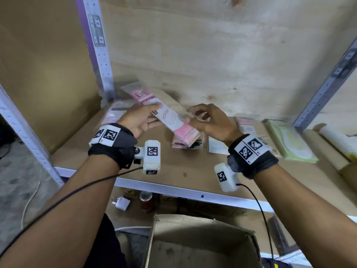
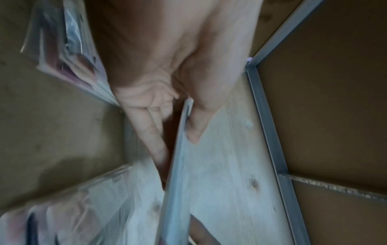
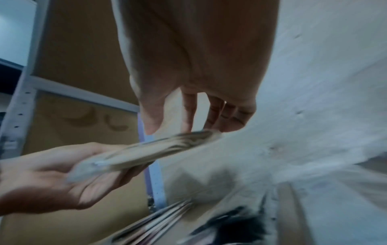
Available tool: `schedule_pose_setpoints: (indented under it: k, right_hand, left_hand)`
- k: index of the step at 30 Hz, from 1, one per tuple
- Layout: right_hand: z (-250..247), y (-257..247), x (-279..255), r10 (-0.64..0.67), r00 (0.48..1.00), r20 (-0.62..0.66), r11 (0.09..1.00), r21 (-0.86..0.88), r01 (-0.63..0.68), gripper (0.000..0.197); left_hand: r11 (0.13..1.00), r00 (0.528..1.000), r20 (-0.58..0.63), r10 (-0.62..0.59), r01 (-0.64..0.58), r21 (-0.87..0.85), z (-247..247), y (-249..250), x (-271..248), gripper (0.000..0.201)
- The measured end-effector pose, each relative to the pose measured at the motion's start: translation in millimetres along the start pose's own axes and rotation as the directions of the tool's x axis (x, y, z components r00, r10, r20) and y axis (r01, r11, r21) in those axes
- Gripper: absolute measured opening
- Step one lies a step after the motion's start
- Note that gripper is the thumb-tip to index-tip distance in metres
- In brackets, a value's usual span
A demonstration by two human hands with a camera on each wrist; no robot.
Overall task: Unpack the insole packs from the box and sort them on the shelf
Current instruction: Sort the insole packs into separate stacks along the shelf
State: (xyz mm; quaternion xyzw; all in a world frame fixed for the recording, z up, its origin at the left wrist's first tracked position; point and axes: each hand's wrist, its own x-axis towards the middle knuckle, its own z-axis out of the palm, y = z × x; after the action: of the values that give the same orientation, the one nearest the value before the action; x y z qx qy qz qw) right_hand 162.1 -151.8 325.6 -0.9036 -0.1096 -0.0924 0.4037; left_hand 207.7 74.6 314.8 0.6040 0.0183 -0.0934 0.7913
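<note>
Sorting well advanced. Several piles of insole packs (image 1: 186, 139) already on the shelf (image 1: 173, 171). Pink pack (image 1: 172, 120) gripped in left hand (image 1: 139, 120) above them; right hand (image 1: 210, 120) loosely open at its end. Cardboard box (image 1: 201, 242) below appears emptied.

A stockroom: perforated metal shelf posts (image 1: 102, 60), a plywood back panel (image 1: 222, 45) behind them, packaged goods (image 1: 291, 142) on the shelf (image 1: 173, 171), an open cardboard box (image 1: 193, 240) below it.
</note>
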Motion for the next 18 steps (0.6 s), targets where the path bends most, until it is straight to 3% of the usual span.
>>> schedule_pose_setpoints:
  k: [2,4,6,8,12,14,18]
  right_hand:
    - [-13.5,19.5,-5.8,0.161,0.987,0.019,0.982,0.099,-0.162,0.041]
    - [-21.7,39.5,-15.1,0.258,0.95,0.179,0.929,0.224,-0.294,0.035]
    - [-27.1,57.4,-28.4,0.274,0.898,0.345,0.859,0.331,-0.39,0.023]
    - [-33.3,73.5,-41.5,0.262,0.863,0.432,0.781,0.43,-0.453,0.017]
    - [-46.2,93.5,-57.4,0.205,0.863,0.461,0.748,0.495,-0.442,0.015]
    - [-51.6,101.1,-63.6,0.2,0.865,0.46,0.742,0.505,-0.44,0.024]
    - [-59.5,111.7,-73.7,0.24,0.865,0.44,0.758,0.472,-0.45,0.042]
  left_hand:
    - [0.999,0.995,0.104,0.005,-0.009,0.031,16.3,-6.3,-2.8,0.016]
    - [0.998,0.984,0.176,-0.003,-0.009,0.067,31.9,-15.3,-5.0,0.017]
    - [0.994,0.976,0.214,-0.03,0.007,0.105,44.7,-24.7,-7.2,0.02]
    - [0.99,0.974,0.218,-0.056,0.026,0.138,54.5,-32.7,-7.4,0.024]
    - [0.994,0.994,0.11,-0.011,-0.001,0.105,64.3,-38.8,-2.3,0.016]
    - [0.996,0.999,0.021,0.038,-0.039,0.08,65.5,-38.7,2.2,0.01]
    - [0.992,0.989,-0.132,0.064,-0.049,0.115,62.7,-45.2,15.0,0.026]
